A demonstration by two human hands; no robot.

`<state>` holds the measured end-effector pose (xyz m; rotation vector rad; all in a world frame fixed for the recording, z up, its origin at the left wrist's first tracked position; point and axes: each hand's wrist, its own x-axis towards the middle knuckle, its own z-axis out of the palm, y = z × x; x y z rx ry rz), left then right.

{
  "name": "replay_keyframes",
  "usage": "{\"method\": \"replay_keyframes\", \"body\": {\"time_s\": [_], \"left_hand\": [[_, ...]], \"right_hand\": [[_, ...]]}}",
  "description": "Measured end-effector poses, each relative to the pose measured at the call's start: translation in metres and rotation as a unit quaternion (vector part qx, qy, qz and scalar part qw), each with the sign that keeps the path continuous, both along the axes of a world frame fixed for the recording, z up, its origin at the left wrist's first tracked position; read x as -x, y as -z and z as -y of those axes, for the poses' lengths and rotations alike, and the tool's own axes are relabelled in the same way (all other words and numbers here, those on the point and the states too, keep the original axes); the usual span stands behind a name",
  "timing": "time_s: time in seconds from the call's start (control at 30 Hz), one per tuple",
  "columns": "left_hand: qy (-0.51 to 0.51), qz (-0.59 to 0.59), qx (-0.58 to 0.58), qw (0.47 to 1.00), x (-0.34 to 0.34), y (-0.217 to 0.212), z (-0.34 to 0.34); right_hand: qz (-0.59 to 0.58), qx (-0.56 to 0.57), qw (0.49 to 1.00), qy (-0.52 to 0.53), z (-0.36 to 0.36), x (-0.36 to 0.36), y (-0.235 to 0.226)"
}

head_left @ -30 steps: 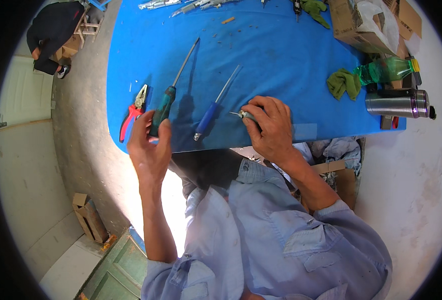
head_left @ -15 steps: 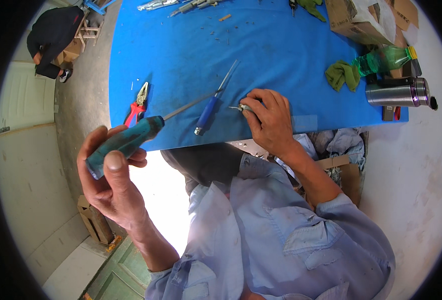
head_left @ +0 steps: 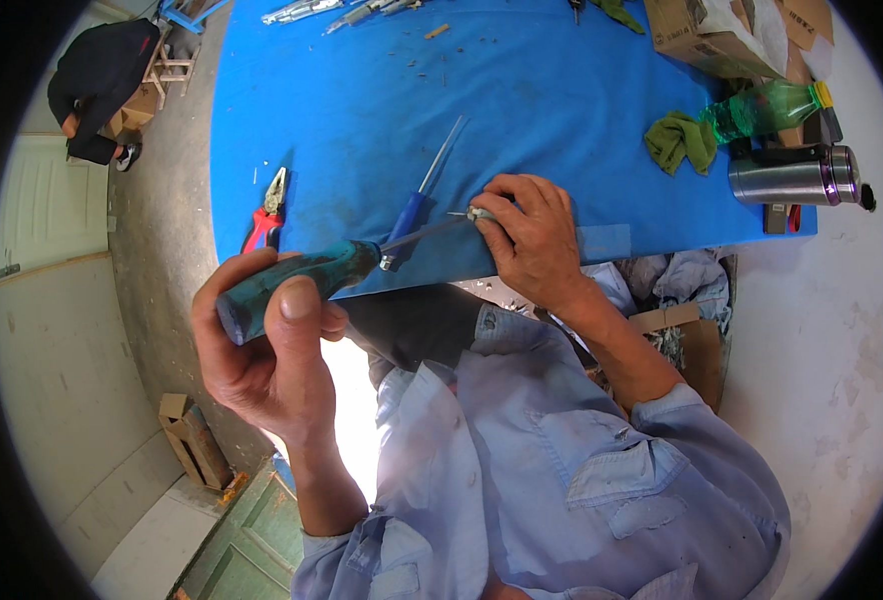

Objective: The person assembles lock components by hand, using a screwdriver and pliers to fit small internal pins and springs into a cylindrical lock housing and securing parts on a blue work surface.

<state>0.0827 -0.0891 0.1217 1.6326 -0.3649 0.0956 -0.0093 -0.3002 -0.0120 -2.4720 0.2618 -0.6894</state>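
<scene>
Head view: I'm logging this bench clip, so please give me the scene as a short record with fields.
left hand: left hand grips a teal-handled screwdriver, its shaft pointing to the right hand
right hand: right hand rests on the blue table cover, pinching a small metal part at the screwdriver tip
beside: blue-handled screwdriver; red-handled pliers
far right: steel flask, green plastic bottle, green rag
</scene>
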Motion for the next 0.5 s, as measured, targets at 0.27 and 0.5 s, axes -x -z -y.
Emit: {"method": "replay_keyframes", "body": {"time_s": [0.27,0.5], "left_hand": [[-0.021,-0.01,-0.021,1.0,-0.001,0.002,0.009],[-0.03,-0.002,-0.023,0.999,-0.008,0.002,0.015]], "right_hand": [[-0.003,-0.002,1.0,-0.002,0.0,0.0,0.002],[-0.002,0.0,1.0,-0.006,0.001,0.001,0.002]]}}
